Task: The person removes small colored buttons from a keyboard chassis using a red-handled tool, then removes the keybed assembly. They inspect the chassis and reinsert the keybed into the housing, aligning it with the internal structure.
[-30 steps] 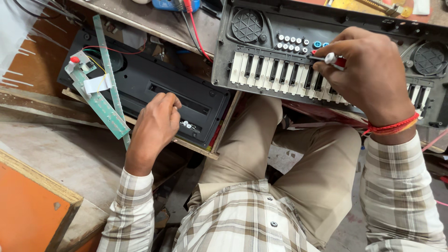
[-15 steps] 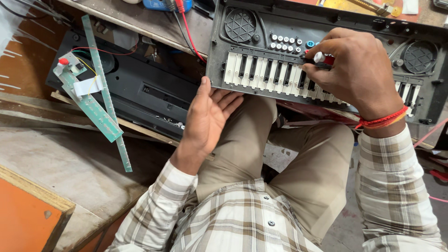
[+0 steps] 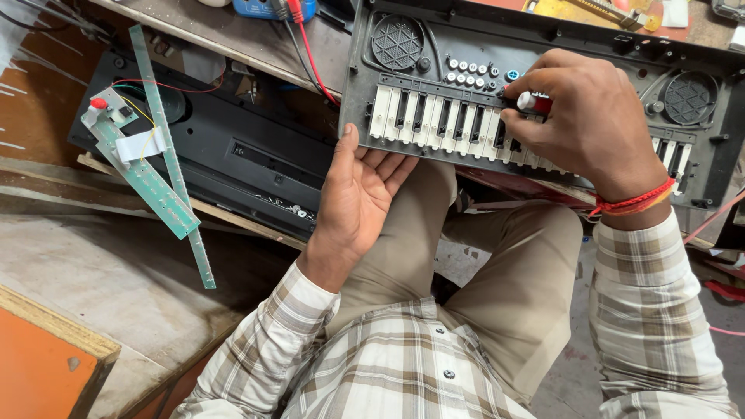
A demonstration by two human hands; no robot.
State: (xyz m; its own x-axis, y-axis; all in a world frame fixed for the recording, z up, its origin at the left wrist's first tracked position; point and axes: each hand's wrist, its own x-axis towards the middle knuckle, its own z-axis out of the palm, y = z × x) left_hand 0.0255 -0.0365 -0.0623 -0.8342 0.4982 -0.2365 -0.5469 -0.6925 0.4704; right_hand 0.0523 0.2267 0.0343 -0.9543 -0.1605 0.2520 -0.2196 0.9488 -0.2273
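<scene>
Left hand (image 3: pixel 358 194) open, palm up, fingers spread; right hand (image 3: pixel 586 124) curled in a pinch, farther right.

Electronics repair workshop, small and rough. Evidence: opened toy keyboard (image 3: pixel 543 116) with its top cover off, speaker grilles and key strip exposed. Second black casing (image 3: pixel 233 155) lying open beside it. Loose green circuit boards (image 3: pixel 147 182) with thin wires hanging off, one carrying a red button. Blue meter (image 3: pixel 268 8) with red and black leads (image 3: pixel 310 54) at the top edge. Worn, scratched wooden table (image 3: pixel 233 39), dusty concrete floor (image 3: pixel 101 271), scrap wood and an orange panel (image 3: pixel 35 372) lying around. Work done seated low, parts spread on the floor and table edge
</scene>
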